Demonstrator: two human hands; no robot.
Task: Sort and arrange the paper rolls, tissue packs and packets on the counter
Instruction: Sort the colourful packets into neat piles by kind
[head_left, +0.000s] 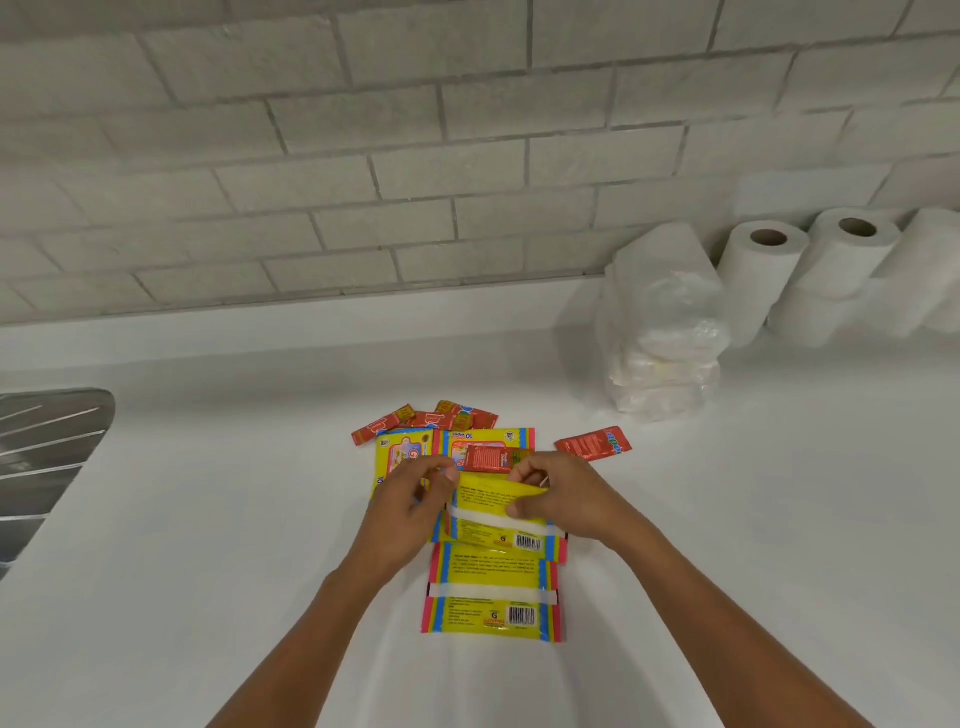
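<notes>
Several yellow wipe packets lie in a pile on the white counter (208, 519). Both hands hold one yellow packet (493, 512), back side up: my left hand (415, 499) pinches its left edge and my right hand (561, 496) pinches its top right edge. Another yellow packet (493, 592) lies nearer to me, and more face up behind the hands (488, 441). Small red sachets (431, 418) are scattered at the far side, one sits on the yellow pile (488, 458), and one lies apart at the right (595, 443). Clear-wrapped tissue packs (665, 338) are stacked at the right. White paper rolls (810, 270) stand by the wall.
A steel sink drainboard (47, 457) sits at the left edge of the counter. A grey brick-tile wall (415, 156) runs behind the counter.
</notes>
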